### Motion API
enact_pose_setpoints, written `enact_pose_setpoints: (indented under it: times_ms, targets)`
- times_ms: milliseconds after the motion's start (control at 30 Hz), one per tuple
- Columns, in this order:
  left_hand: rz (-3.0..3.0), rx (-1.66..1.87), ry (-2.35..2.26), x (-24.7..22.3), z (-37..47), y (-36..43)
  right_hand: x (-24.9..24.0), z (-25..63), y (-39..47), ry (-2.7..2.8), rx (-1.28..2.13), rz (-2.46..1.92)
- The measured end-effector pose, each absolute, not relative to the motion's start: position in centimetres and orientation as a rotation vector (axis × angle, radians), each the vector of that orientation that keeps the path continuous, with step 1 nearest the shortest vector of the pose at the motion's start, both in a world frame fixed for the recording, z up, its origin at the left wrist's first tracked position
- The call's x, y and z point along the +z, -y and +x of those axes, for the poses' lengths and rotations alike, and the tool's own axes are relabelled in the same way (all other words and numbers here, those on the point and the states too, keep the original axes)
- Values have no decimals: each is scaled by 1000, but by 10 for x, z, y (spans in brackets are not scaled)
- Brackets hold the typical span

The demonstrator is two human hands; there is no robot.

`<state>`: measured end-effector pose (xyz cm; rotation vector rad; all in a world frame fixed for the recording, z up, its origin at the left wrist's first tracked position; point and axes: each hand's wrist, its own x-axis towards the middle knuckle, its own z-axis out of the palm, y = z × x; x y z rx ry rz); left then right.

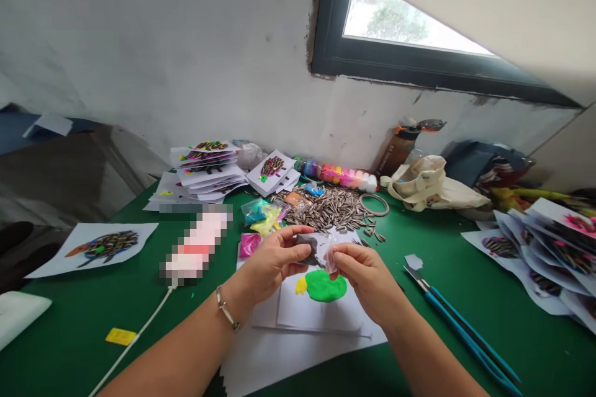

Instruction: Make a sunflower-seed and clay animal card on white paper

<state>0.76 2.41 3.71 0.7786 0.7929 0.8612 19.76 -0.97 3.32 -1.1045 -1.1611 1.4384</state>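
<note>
My left hand is closed on a small clear bag of black clay, thumb on the near side. The bag's loose plastic end is pinched by the fingertips of my right hand. Both hands hover over a white sheet of paper. On that sheet lies a flat green clay oval, with a small yellow clay piece touching its left end. A pink clay packet and a yellow clay packet lie just beyond my left hand.
Sunflower seeds are heaped behind the hands, beside a tape ring. Teal tweezers lie at right. Stacked seed pictures stand at back left, more pictures at far right. A white cable crosses the left side.
</note>
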Motion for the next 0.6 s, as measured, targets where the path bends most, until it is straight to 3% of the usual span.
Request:
enact_pose_setpoints:
  times_ms: [300, 600]
  targets:
    - [814, 824, -751, 38, 9, -22, 26, 192, 8, 1095, 1493, -1137]
    - [1017, 973, -839, 34, 18, -18, 29, 190, 8, 1117, 1251, -1214]
